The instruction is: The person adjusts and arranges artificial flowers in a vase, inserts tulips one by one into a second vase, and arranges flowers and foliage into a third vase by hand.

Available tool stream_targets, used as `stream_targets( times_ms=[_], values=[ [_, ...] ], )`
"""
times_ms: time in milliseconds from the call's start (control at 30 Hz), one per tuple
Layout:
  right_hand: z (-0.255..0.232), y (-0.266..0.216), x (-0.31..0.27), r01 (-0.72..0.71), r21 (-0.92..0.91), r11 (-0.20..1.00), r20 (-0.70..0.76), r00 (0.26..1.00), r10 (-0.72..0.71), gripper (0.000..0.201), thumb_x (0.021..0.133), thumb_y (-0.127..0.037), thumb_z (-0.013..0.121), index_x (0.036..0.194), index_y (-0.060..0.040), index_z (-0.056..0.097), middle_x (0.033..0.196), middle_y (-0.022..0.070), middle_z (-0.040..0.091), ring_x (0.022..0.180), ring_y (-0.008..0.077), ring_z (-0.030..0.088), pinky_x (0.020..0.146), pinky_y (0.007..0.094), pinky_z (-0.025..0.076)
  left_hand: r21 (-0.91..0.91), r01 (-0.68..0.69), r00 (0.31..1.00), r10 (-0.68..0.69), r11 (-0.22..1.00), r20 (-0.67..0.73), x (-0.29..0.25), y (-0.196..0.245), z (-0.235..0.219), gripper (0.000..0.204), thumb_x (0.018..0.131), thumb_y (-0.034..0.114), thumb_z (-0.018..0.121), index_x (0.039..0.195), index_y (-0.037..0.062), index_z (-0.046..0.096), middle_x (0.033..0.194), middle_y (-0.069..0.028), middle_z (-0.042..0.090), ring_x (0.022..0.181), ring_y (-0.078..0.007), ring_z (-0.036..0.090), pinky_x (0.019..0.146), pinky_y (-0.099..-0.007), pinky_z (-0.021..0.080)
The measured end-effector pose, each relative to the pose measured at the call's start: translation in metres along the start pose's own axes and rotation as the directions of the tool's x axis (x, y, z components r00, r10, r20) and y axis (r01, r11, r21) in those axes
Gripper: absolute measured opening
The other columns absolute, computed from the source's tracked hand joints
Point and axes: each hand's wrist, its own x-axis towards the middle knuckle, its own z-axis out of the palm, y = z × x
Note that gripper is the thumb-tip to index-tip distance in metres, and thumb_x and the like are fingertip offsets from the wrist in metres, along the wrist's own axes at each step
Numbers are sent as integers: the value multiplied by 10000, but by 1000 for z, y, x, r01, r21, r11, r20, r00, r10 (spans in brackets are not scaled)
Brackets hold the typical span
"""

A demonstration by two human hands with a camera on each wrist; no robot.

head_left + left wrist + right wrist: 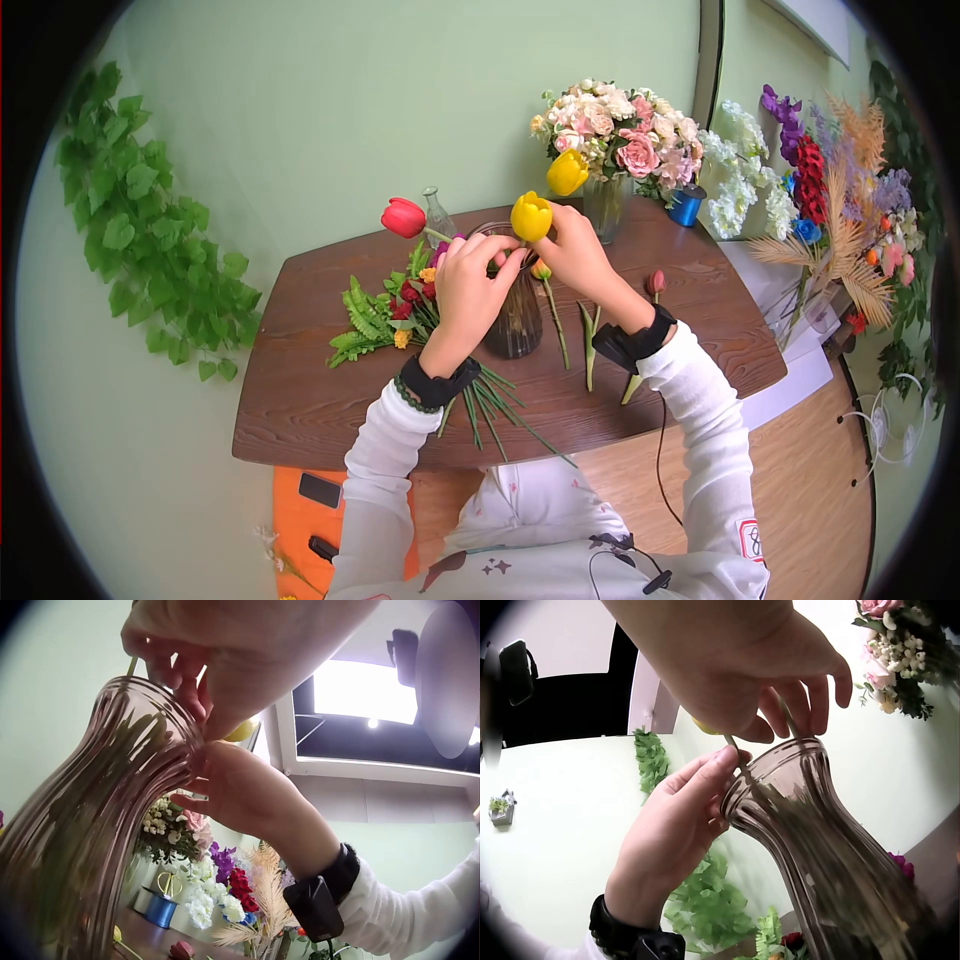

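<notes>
A ribbed glass vase (pixel 515 320) stands on the table with green stems inside. Over its mouth my left hand (pixel 474 280) pinches the stem of a yellow tulip (pixel 531 216) between thumb and forefinger, right at the rim. My right hand (pixel 578 255) holds the same tulip just below its bloom, the other fingers spread over the opening, as the right wrist view shows. Part of its grip is hidden behind the bloom. A second yellow tulip (pixel 567 172) rises behind my right hand. A red tulip (pixel 403 217) leans out to the left.
Left of the vase lies a bunch of mixed flowers with fern leaves (pixel 365 318). Loose tulip stems (pixel 588 350) lie to its right. Behind stand a clear glass bottle (pixel 437 213), a vase of pink and white flowers (pixel 640 150) and a blue ribbon spool (pixel 685 207).
</notes>
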Motion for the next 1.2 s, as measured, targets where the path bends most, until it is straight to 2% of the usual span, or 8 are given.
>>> stream_targets(
  times_ms=[200,500,567,667,967,1033,1133,1200],
  values=[
    [7,3,3,-53,-39,998,-106,993,49,168,736,-90,560,886,-19,581,785,140,604,774,307,563,686,388,438,-21,-139,986,136,990,-95,7,1,2,98,752,55,604,812,21,534,700,-68,519,603,-198,511,545,-313,413],
    [15,6,3,-29,49,998,-193,980,38,89,747,-27,540,831,-17,566,746,131,591,664,270,578,610,344,456,-141,-124,976,95,982,-196,7,1,-11,95,783,17,564,825,-25,490,701,-88,466,541,-169,477,500,-278,403],
    [14,5,3,-56,-8,998,-174,983,54,112,772,-13,538,877,14,565,764,123,605,666,199,598,630,287,466,-161,-122,974,87,979,-208,7,-1,-13,94,790,21,560,832,-23,489,705,-80,465,561,-166,500,503,-284,406],
    [17,5,2,-37,43,998,-216,975,46,96,747,-21,530,838,-15,560,759,135,587,674,272,574,620,346,451,-128,-140,974,113,982,-196,6,-4,-14,144,765,-24,558,891,-4,492,756,-92,485,578,-191,545,511,-288,444],
    [17,2,0,11,49,999,-242,970,1,108,750,-5,515,852,-12,551,784,139,584,711,284,568,646,345,447,-195,-168,943,100,966,-318,-6,-21,-7,167,764,-12,550,922,-4,496,799,-91,499,606,-196,560,517,-281,450],
    [18,3,0,16,60,998,-252,968,0,108,750,-1,514,852,-11,550,785,139,584,713,285,568,649,346,447,-390,-137,935,-11,911,-355,-7,-19,-6,142,776,-9,534,915,-9,501,813,-88,531,646,-187,587,545,-280,460],
    [19,3,-1,17,74,997,-264,965,3,108,750,5,513,851,-8,548,786,140,583,715,288,568,653,346,448,-263,-208,942,121,942,-313,-9,-30,-7,98,850,2,447,941,-29,470,859,-82,523,668,-147,597,594,-272,496],
    [19,3,-1,13,77,997,-264,965,8,108,749,7,513,850,-7,547,786,140,583,716,289,568,655,347,448,-317,-167,954,72,933,-290,-12,-29,-7,97,855,9,442,940,-30,469,846,-79,527,674,-146,599,598,-267,494]
  ],
)
